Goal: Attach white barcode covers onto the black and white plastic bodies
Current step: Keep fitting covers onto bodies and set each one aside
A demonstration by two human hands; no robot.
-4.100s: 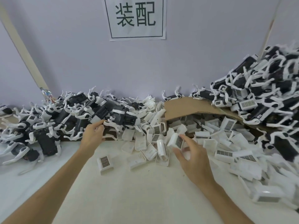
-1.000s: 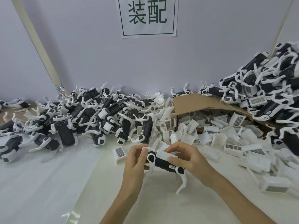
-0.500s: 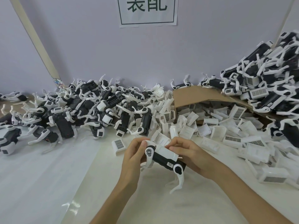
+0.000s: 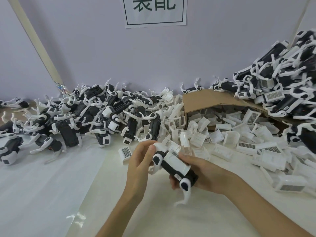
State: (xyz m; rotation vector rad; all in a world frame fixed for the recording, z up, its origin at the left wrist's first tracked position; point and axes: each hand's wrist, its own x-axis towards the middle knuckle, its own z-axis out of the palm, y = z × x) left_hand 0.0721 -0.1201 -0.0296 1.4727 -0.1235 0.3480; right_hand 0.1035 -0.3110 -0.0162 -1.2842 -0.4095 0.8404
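1. Two hands hold one black and white body [image 4: 169, 168] above the surface [image 4: 51, 185] — left hand [image 4: 140, 161] pinching its far end, right hand [image 4: 205, 173] curled under its near end, both grips closed on it.
2. The white cover [image 4: 177, 162] sits on top, seemingly braced for pressing home.

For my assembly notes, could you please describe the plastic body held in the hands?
The plastic body is a black oblong with white leg-like limbs on round black-and-white hubs. A white cover lies along its upper face. It is tilted above the table, one end up-left. The left hand grips the upper end; the right hand cups the lower.
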